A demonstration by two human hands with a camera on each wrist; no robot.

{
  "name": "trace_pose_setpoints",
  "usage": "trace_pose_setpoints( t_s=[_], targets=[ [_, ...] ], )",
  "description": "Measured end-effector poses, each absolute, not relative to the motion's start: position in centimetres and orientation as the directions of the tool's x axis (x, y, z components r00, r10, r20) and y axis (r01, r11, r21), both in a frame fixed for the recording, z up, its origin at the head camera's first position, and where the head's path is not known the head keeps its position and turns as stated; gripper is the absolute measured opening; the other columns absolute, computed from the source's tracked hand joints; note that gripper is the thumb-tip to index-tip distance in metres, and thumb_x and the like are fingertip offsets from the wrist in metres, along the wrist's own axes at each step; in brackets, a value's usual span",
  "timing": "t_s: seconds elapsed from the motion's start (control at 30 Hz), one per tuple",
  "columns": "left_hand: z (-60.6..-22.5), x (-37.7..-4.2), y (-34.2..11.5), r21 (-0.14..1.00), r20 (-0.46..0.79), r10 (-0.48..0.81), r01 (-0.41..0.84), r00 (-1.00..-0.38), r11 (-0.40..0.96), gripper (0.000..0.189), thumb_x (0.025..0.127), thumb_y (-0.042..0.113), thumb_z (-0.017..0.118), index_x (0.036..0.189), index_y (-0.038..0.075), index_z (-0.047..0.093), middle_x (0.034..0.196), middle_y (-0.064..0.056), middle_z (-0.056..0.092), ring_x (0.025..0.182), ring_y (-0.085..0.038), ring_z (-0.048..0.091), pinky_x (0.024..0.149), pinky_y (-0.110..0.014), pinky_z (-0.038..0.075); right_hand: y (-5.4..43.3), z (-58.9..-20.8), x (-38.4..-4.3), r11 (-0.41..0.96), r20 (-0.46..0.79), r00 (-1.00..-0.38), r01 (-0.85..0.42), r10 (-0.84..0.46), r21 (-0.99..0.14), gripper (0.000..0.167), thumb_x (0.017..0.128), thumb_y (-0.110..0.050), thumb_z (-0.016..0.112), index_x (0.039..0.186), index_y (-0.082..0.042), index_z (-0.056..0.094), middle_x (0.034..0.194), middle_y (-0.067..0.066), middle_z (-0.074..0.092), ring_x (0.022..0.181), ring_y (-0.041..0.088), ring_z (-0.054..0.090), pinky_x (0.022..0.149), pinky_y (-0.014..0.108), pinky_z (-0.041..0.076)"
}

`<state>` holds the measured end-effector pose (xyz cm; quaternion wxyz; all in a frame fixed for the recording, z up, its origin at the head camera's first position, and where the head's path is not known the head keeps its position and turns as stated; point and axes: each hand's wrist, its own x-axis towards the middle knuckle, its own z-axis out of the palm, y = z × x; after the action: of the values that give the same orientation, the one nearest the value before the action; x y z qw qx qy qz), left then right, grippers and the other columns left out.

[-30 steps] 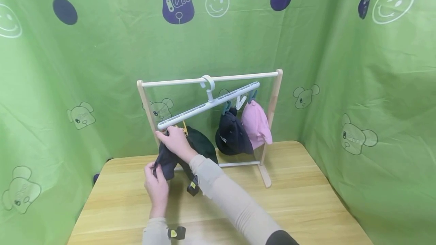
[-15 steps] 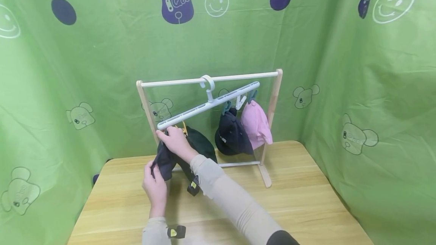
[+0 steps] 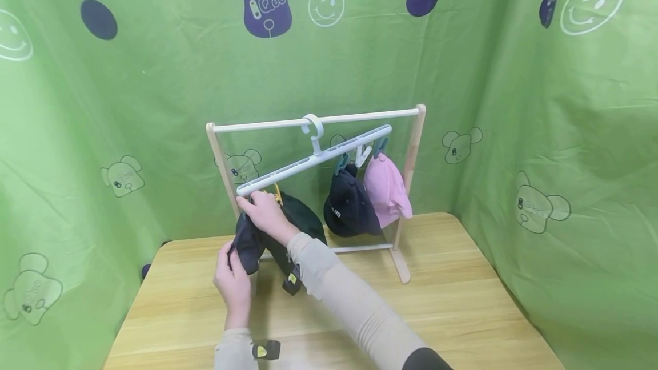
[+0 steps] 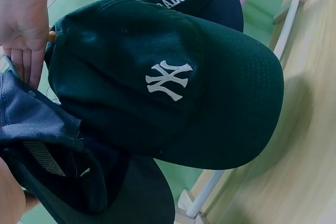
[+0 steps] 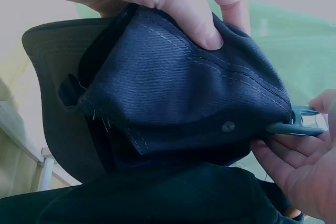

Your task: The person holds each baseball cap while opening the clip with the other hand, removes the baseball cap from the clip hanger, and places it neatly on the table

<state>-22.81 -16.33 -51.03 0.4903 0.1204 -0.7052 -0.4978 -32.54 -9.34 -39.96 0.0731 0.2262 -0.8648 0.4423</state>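
Observation:
A dark navy cap (image 5: 173, 77) hangs at the low left end of a pale blue hanger (image 3: 313, 159). My left hand (image 3: 233, 284) grips the cap's edge, thumb on the cloth. At the cap's crown, my right hand (image 3: 266, 214) pinches a teal clothespin (image 5: 296, 128) between thumb and fingers, and the clothespin's tip meets the cap's fabric. Right beside it hangs a dark green cap (image 4: 136, 77) with white NY lettering, from a yellow clothespin (image 3: 279, 193). The hanger slants down to the left, hooked on the rack's top bar.
A wooden rack (image 3: 418, 147) with white bars stands on the wood-grain table (image 3: 437, 301). From the hanger's higher right half hang a navy cap (image 3: 349, 204) with white lettering and a pink cap (image 3: 384, 187). A white clothespin (image 3: 362, 155) sits between them. Green curtains surround the table.
My left hand has shifted slightly left and down with the cap's edge. My right hand has stayed almost in place at the hanger's end.

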Motion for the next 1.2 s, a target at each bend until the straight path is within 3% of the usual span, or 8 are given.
trace_pose_setpoints(
  t_s=[0.3,0.5,0.8,0.97,1.2],
  targets=[
    [-51.03,-22.57,-16.33,0.813,0.582,-0.653,0.338,-0.484,0.474,0.02,0.097,0.005,0.053,0.109,-0.001,0.068,0.106,-0.019,0.072,0.092,-0.017,0.064,0.083,-0.005,0.042,-9.26,-39.84,-32.52,0.528,0.337,-0.88,-0.472,-0.336,-0.706,0.034,0.096,-0.034,0.053,0.07,-0.012,0.052,0.066,0.001,0.048,0.061,0.015,0.046,0.053,0.02,0.033],
    [-51.03,-22.41,-16.24,0.809,0.588,-0.65,0.353,-0.482,0.47,0.02,0.096,0.002,0.053,0.11,-0.001,0.068,0.105,-0.019,0.071,0.093,0.0,0.059,0.084,-0.004,0.042,-9.26,-39.86,-32.61,0.531,0.346,-0.875,-0.482,-0.34,-0.697,0.034,0.096,-0.034,0.053,0.069,-0.013,0.051,0.066,0.0,0.048,0.061,0.015,0.046,0.052,0.02,0.033],
    [-51.02,-22.27,-16.26,0.788,0.616,-0.642,0.364,-0.457,0.498,0.02,0.095,0.001,0.054,0.108,-0.001,0.069,0.103,-0.02,0.072,0.092,-0.004,0.061,0.083,-0.005,0.042,-9.23,-39.71,-32.42,0.514,0.345,-0.877,-0.476,-0.333,-0.714,0.034,0.096,-0.032,0.053,0.068,-0.013,0.05,0.063,-0.001,0.046,0.057,0.013,0.043,0.05,0.019,0.031],
    [-50.85,-22.2,-16.26,0.793,0.608,-0.645,0.377,-0.463,0.478,0.019,0.095,0.001,0.055,0.108,-0.001,0.069,0.104,-0.02,0.071,0.093,-0.003,0.061,0.084,-0.005,0.042,-9.25,-39.53,-32.4,0.512,0.349,-0.876,-0.478,-0.332,-0.714,0.032,0.096,-0.031,0.053,0.073,-0.01,0.06,0.066,0.0,0.054,0.058,0.013,0.045,0.051,0.019,0.033],
    [-51.1,-22.02,-16.32,0.811,0.584,-0.648,0.388,-0.489,0.439,0.02,0.095,0.0,0.055,0.109,-0.002,0.069,0.106,-0.022,0.07,0.094,0.007,0.057,0.086,-0.005,0.042,-9.29,-39.59,-32.47,0.517,0.349,-0.874,-0.481,-0.337,-0.708,0.031,0.097,-0.032,0.052,0.081,-0.009,0.067,0.074,0.002,0.065,0.061,0.012,0.05,0.053,0.018,0.036]
  ],
)
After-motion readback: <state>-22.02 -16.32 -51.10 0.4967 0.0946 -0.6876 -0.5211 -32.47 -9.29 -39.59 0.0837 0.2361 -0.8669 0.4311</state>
